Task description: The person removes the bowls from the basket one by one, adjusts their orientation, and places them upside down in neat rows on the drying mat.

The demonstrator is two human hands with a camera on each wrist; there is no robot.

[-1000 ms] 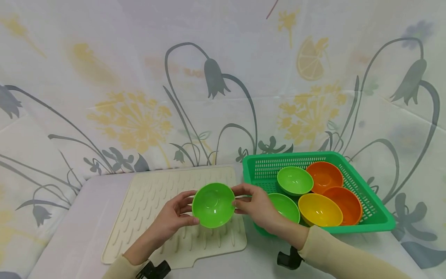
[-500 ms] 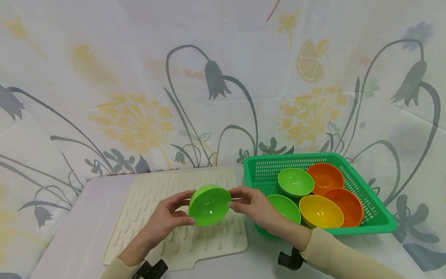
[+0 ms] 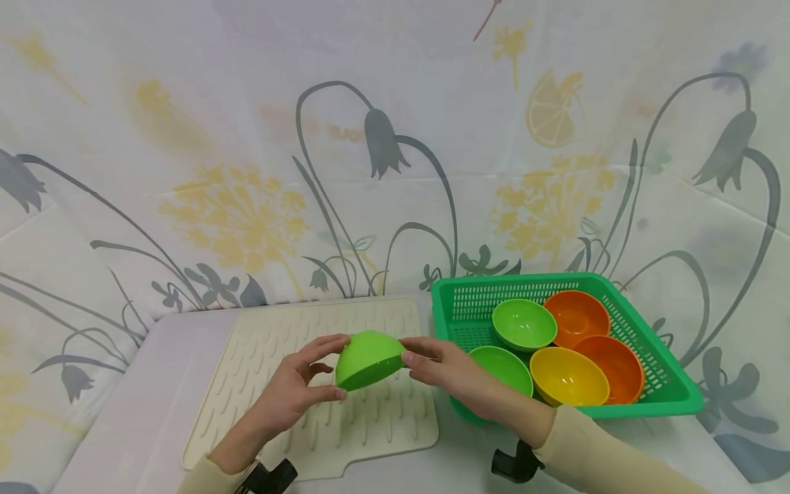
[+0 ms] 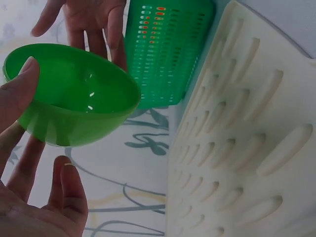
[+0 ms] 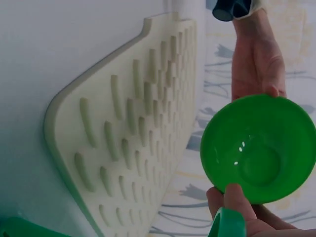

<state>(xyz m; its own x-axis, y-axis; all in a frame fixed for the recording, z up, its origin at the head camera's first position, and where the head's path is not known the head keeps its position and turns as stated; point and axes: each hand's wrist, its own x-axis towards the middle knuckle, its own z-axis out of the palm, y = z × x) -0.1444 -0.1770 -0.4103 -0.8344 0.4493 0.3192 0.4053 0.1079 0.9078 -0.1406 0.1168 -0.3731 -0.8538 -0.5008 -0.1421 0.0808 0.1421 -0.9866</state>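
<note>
A light green bowl [image 3: 369, 359] is held tipped over, its mouth facing down and toward the person, above the cream ridged drying mat [image 3: 259, 384]. My left hand [image 3: 302, 384] grips its left side, thumb at the rim and fingers behind the wall. At the opposite side, my right hand [image 3: 447, 370] pinches the rim between thumb and fingers. In the left wrist view the bowl [image 4: 74, 98] shows the left thumb over its rim. The right wrist view looks into the smooth inside of the bowl [image 5: 259, 153], with both hands at its edge.
Right of the mat stands a green perforated basket [image 3: 654, 410]. In it lie a green bowl [image 3: 524, 324], another green bowl [image 3: 503, 367], a yellow bowl [image 3: 568, 376] and two orange bowls [image 3: 577, 318]. A flower-printed curtain [image 3: 395, 206] hangs behind the table.
Both hands have turned the green bowl from its inside facing the head camera to its outer wall and base showing on top. The basket and its bowls stay as they were.
</note>
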